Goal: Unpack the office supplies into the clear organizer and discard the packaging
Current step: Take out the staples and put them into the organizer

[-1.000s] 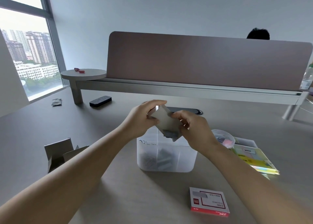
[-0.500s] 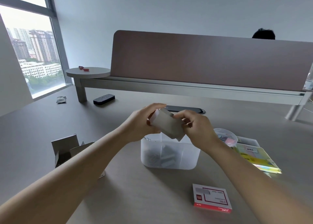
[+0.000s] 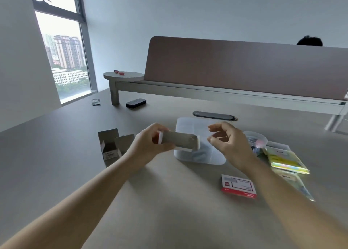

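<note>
My left hand grips a small grey cardboard box by its left end and holds it level in front of the clear organizer. My right hand hovers just right of the box with fingers loosely curled, holding nothing. The organizer stands mid-table with small grey items showing dimly through its wall. A red and white box lies on the table near my right forearm.
Opened empty cardboard boxes lie left of my left hand. A round clear tub and yellow sticky-note packs sit to the right. A black remote, a cable grommet and a desk divider lie farther back.
My right hand let go of the grey box and drew off to the right. My left hand turned the box level and lowered it left of the organizer's middle. The camera tilted down.
</note>
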{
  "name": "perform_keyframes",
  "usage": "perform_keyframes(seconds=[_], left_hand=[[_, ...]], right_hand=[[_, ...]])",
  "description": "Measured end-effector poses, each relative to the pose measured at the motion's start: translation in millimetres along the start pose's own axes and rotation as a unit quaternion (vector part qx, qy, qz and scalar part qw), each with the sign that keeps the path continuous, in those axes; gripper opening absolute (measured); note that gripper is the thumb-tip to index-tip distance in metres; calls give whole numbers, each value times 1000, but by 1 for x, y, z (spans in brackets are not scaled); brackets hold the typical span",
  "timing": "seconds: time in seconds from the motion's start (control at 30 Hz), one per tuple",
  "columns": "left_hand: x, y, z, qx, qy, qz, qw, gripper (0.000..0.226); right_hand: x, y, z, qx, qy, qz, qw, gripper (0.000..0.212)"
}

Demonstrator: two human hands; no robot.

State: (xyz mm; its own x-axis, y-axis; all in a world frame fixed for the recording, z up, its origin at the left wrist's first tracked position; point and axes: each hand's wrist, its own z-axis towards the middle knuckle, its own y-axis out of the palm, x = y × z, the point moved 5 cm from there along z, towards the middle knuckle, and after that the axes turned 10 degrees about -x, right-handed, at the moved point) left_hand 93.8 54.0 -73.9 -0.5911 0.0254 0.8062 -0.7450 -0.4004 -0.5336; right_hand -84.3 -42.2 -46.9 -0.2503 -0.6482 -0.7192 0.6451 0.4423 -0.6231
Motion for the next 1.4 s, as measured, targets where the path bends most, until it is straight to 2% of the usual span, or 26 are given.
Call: perform_keyframes(seconds=[0.07, 0.17, 0.2, 0.4, 0.63, 0.73, 0.87, 1.07, 1.27, 1.4], left_hand=[[-6, 10, -21, -12, -16, 3, 1000, 31], [-12, 23, -42, -20, -40, 32, 998, 30], [-14, 27, -47, -20, -49, 49, 997, 29], [-24, 20, -69, 18, -95, 133, 986, 32], [-43, -29, -99, 80, -139, 280, 947, 42], [-61, -52, -101, 65, -173, 294, 938, 46], [-89, -75, -91, 32, -221, 282, 933, 47], [-122, -106, -66, 45, -257, 286, 922, 51], [-132, -112, -46, 51, -257, 295, 919, 62], [-131, -113, -50, 56, -244, 255, 934, 68]], right_hand=[[14, 5, -27, -44, 49, -33, 997, 27], [34, 5, -60, -85, 106, -221, 966, 49], [38, 6, -68, -93, 111, -241, 960, 53], [52, 20, -84, -96, 124, -183, 971, 44], [11, 87, -49, -110, 0, -190, 976, 24], [-8, 122, -26, -135, -34, -186, 973, 20], [-25, 158, 2, -169, -71, -176, 967, 28], [-28, 188, 45, -188, -66, -194, 961, 42], [-22, 204, 77, -204, -30, -225, 952, 49], [-21, 202, 76, -203, -20, -230, 951, 55]])
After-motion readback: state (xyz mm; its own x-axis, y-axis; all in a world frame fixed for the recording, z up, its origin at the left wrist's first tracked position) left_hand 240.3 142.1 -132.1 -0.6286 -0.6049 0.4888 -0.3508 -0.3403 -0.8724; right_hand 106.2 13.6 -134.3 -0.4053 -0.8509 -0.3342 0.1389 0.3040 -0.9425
